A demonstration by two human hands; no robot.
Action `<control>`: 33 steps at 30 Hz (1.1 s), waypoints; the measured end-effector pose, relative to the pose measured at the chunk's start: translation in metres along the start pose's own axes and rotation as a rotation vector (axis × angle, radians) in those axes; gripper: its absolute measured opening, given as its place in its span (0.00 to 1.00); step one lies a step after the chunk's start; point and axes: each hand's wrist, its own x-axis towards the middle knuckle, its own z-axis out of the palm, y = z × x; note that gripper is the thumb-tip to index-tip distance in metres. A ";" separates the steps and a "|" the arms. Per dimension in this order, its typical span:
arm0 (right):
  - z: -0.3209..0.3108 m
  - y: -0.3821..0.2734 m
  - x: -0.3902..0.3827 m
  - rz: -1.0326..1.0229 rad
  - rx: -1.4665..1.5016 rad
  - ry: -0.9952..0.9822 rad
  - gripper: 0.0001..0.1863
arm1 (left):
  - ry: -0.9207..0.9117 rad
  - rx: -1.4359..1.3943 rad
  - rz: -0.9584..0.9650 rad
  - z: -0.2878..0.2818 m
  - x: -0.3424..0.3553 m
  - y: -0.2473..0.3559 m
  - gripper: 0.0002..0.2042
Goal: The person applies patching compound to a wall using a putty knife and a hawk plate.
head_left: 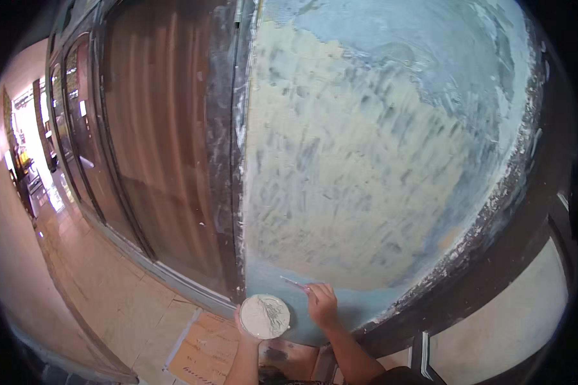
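Cream paste (pixel 261 314) in a round tub (pixel 288 314) in the curled left hand (pixel 248 337), thin tool (pixel 292 282) in the pinching right hand (pixel 322 303).

Matt and streaky now, across the wall (pixel 353 167); soft, creamy, ridged over the paste (pixel 265 317); rough and flaking along the border (pixel 506 183); smooth and glossy far down the tiled floor (pixel 122 276); dull, papery on the cardboard (pixel 202 350); cloth-like, folded at the brown curtain (pixel 167 122).

A free gap separates the tub (pixel 263 336) from the right hand (pixel 322 305), with the wall (pixel 353 173) blocking the way ahead.
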 end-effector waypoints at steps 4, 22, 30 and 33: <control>0.036 0.004 0.013 0.000 0.039 -0.030 0.06 | -0.077 0.052 0.066 -0.012 0.001 0.029 0.36; 0.116 -0.027 0.077 0.130 -0.254 -0.096 0.10 | -0.125 0.086 0.121 -0.030 0.006 0.177 0.37; 0.125 -0.045 0.061 0.135 -0.248 -0.078 0.10 | -0.106 0.068 0.104 -0.041 0.016 0.198 0.37; 0.131 -0.039 0.063 0.132 -0.299 -0.095 0.10 | -0.121 0.114 0.069 -0.030 0.015 0.200 0.36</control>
